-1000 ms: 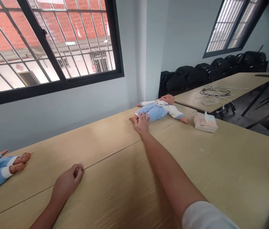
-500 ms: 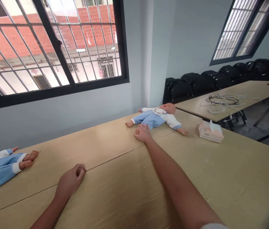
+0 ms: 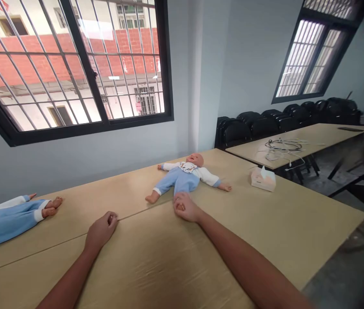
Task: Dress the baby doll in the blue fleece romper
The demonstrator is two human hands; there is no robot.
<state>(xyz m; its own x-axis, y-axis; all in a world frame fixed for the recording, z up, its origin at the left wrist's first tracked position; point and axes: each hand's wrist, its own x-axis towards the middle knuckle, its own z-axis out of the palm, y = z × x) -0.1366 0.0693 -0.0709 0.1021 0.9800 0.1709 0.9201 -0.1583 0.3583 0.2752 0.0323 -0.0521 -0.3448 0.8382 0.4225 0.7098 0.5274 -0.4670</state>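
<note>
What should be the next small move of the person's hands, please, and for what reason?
Probably the right hand should draw the doll with outspread arms a little closer: it is closed around the lower end of one leg, and the doll lies on its back ahead of the person. The left hand rests curled on the table, with no object showing in it.

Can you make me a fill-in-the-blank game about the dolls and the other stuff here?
1. The person's ____ hand grips a leg of the doll whose head shows.
2. Both this doll and the other doll wear ____ trousers.
3. A ____ pokes out of the top of the box.
4. The stacked chairs along the wall are coloured ____.

Missing words: right; blue; tissue; black.
</note>
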